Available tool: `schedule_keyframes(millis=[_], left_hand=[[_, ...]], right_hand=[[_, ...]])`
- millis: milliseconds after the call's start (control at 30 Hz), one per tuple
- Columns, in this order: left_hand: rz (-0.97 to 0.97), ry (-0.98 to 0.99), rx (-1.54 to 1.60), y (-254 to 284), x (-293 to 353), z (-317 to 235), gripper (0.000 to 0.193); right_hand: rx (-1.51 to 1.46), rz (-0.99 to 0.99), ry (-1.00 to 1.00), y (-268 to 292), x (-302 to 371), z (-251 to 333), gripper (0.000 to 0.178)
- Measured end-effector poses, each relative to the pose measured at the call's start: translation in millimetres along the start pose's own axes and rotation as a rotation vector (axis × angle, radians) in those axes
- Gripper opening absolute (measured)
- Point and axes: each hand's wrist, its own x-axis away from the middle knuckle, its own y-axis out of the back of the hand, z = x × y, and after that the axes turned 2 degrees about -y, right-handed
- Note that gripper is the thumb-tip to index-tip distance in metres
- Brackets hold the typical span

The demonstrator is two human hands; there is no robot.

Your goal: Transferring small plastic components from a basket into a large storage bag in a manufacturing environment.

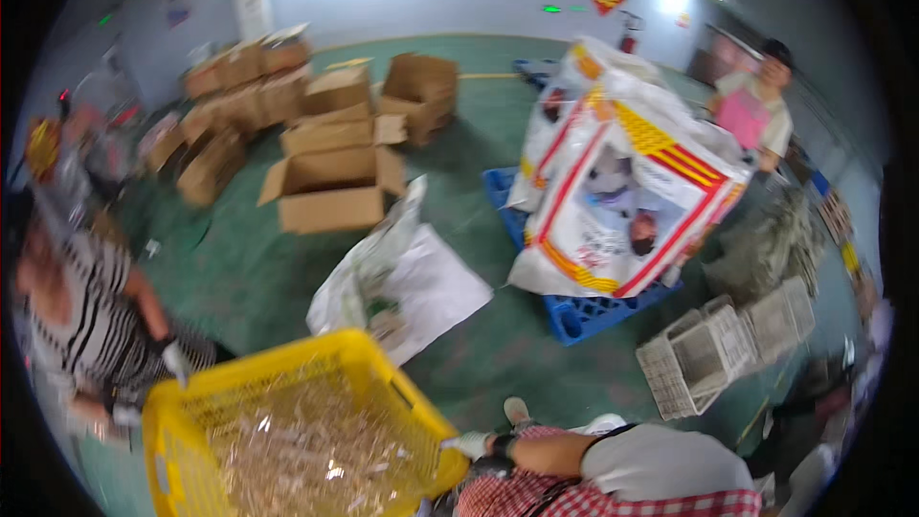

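Observation:
A yellow plastic crate (182, 440) stands tilted at the lower left, filled with a loose heap of clear plastic pieces (306, 460). My right hand (469, 443), in a white glove, is closed on the crate's right rim, its forearm crossing from the lower right. A small greyish patch at the bottom edge beside the crate may be part of my left hand; its fingers are hidden. On the crate's far left side, a person in a striped top (86, 287) grips the rim with gloved hands.
Open cardboard boxes (330, 206) stand across the far left. A white sack (369, 278) lies on the green floor beyond the crate. Large printed sacks (613, 191) rest on a blue pallet (570, 321), with another person (756, 110) behind. Pale baskets (694, 354) sit at right.

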Motion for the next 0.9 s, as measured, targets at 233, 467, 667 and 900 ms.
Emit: schedule_keyframes(millis=[233,467,667,900], left_hand=[[-0.243,-0.065,-0.052,-96,15,23,0.054],[-0.871,-0.385,0.107,-124,33,-14,0.051],[-0.811,-0.663,0.146,-198,17,-10,0.047],[-0.892,-0.947,0.044,-334,5,-53,0.060]], right_hand=[[-0.048,-0.137,0.083,100,106,38,0.042],[0.052,-0.016,0.432,137,131,15,0.041],[0.017,-0.008,0.721,234,225,89,0.035],[-0.020,-0.040,0.887,301,322,146,0.035]])
